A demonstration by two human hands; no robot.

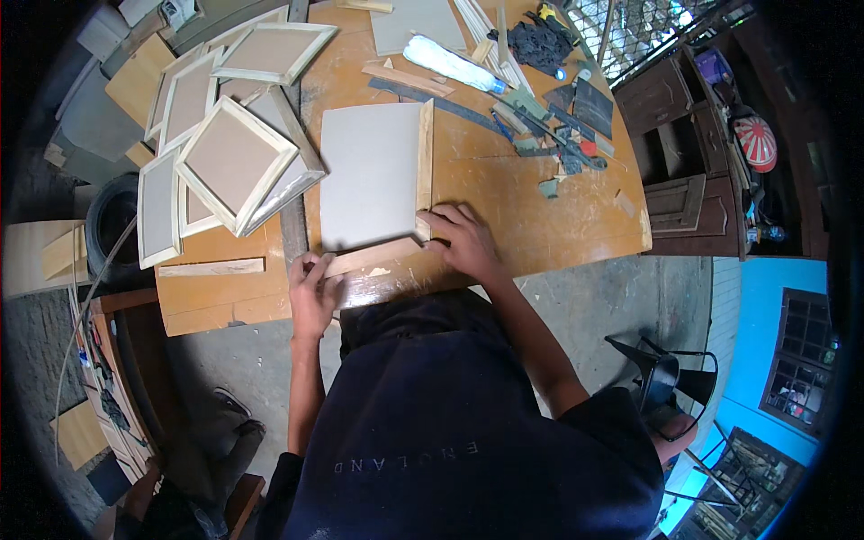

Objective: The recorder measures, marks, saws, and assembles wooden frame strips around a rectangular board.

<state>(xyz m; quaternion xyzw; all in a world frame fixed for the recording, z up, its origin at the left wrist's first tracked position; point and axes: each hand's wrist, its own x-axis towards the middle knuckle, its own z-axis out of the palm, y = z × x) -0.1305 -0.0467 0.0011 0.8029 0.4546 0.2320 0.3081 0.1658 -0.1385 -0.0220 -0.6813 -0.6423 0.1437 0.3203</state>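
A light grey board lies flat on the wooden table in front of me. One pale wooden strip runs along its right edge. A second wooden strip lies across its near edge. My left hand is closed with thumb and fingers on the left end of this near strip. At the near right corner, where the two strips meet, my right hand grips the near strip's other end. Its fingers partly hide the joint, so I cannot tell how tightly the ends fit.
Several wooden frames with brown panels are piled at the left. A loose strip lies near the table's left edge. Sandpaper scraps and tools, a white tube-like packet and a black cloth lie at the far right. Another person sits lower left.
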